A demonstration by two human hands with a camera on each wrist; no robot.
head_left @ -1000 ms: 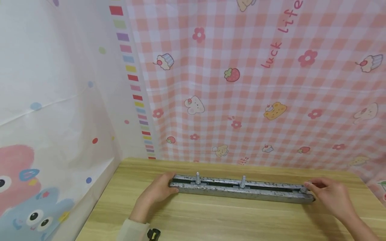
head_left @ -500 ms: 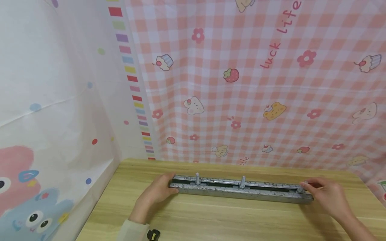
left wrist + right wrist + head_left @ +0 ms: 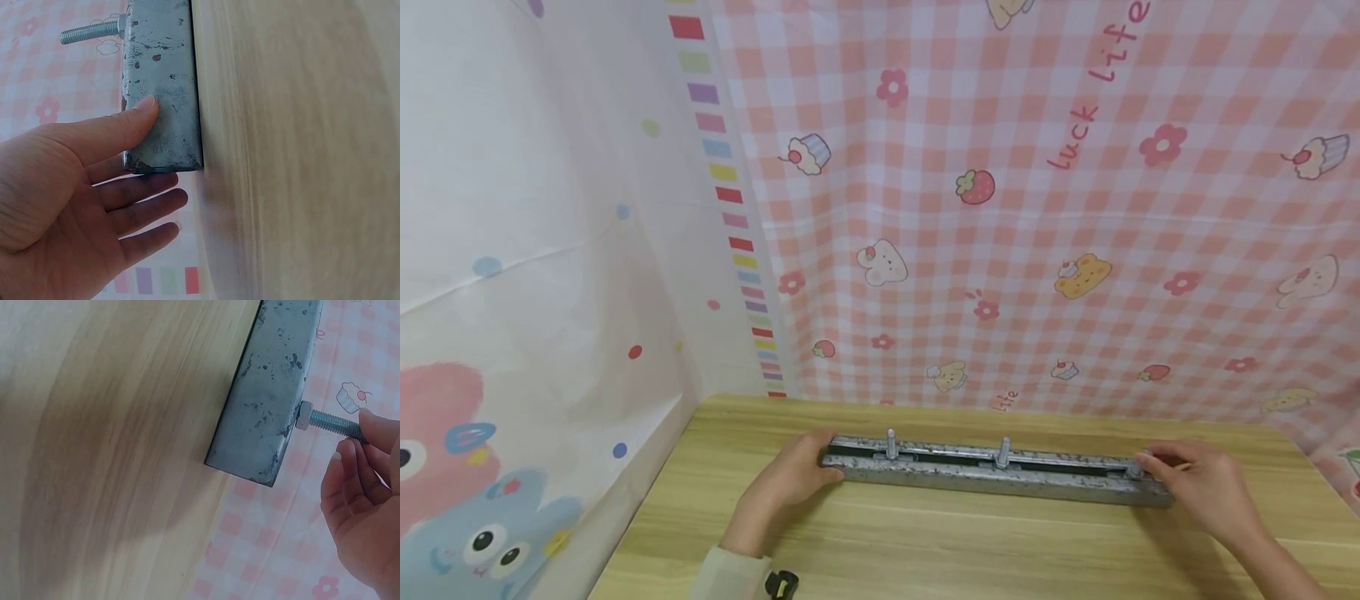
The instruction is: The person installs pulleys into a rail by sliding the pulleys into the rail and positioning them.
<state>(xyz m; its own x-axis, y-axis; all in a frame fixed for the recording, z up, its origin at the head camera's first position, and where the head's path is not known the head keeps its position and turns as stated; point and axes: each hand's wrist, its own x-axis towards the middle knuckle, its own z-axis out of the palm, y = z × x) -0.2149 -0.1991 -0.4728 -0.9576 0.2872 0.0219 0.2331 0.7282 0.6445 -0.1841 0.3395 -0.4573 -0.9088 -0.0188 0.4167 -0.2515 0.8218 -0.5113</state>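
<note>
A long grey slotted steel channel [image 3: 1000, 483], scuffed and speckled, lies on the table with its slot facing up. My left hand [image 3: 797, 471] grips its left end; in the left wrist view the thumb presses the near face while the other fingers lie behind and past the end. Two threaded bolts, a left one [image 3: 891, 444] and a middle one [image 3: 1003, 454], stand upright in the slot. Near the right end, my right hand [image 3: 1210, 492] pinches the top of a third bolt [image 3: 334, 424] between thumb and fingers. A hex nut [image 3: 304, 415] sits at that bolt's base, against the channel.
The wood-grain table [image 3: 962, 550] extends in front of the channel. Behind it hangs a pink checked cloth [image 3: 925, 208], and a white printed sheet [image 3: 550, 250] covers the left side. A black strap [image 3: 782, 585] shows at the left sleeve.
My right hand has moved a little to the left, and the bolt it pinches has slid along the slot away from the right end. The left hand and other bolts stay put.
</note>
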